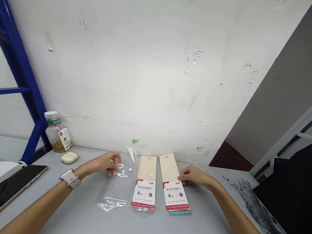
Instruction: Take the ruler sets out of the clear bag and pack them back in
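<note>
Grey bench (198,226) under a scuffed white wall (138,64), two hands at a clear plastic bag (113,193).
Right of the bag lie a near ruler-set packet (143,194) and a far ruler-set packet (175,191), neither inside it. White discs (126,170) sit on the bag. The left grip (112,165) curls above the bag, its hold unclear; the right grip (190,175) rests open against the far packet.

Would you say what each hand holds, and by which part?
The left hand seems to pinch the clear plastic bag's top edge; the right hand seems to hold the ruler-set packet's side edge.
</note>
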`<state>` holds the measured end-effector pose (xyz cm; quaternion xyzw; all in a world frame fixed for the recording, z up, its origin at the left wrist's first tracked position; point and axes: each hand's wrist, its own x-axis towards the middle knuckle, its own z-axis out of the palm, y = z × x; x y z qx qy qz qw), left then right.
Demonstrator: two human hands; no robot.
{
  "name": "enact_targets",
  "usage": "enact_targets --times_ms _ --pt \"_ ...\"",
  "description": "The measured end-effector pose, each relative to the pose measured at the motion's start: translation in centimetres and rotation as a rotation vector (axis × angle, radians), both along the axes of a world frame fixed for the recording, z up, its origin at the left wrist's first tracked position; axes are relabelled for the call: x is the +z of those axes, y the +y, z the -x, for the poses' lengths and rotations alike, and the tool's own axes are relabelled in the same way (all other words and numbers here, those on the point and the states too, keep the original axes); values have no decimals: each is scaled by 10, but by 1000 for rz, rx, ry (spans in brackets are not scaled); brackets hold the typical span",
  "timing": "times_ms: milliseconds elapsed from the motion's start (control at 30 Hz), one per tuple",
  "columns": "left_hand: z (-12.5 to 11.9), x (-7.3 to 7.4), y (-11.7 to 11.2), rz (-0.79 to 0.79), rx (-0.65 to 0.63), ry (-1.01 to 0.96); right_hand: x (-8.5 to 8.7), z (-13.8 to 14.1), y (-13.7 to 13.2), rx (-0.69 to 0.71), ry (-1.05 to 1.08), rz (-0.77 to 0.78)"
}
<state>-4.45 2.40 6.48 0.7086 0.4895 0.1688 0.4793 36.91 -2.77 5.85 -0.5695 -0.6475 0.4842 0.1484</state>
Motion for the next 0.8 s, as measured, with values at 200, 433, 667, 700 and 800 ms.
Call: enact_targets --times_ms 200,433,667,700,800 --pt "10 -9 7 -107 31 231 -9 -4 2 21 -120 27" --pt "7 1 -3 -210 41 521 -13 -5 3 22 -179 -4" --pt "-18 13 -23 -438 33 705 -16 21 1 -148 -193 -283" --pt "-25 13 -28 -482 9 695 -16 30 -1 -157 -184 -329" --pt "-52 7 -44 -635 -134 542 -18 59 -13 -126 -147 -421"
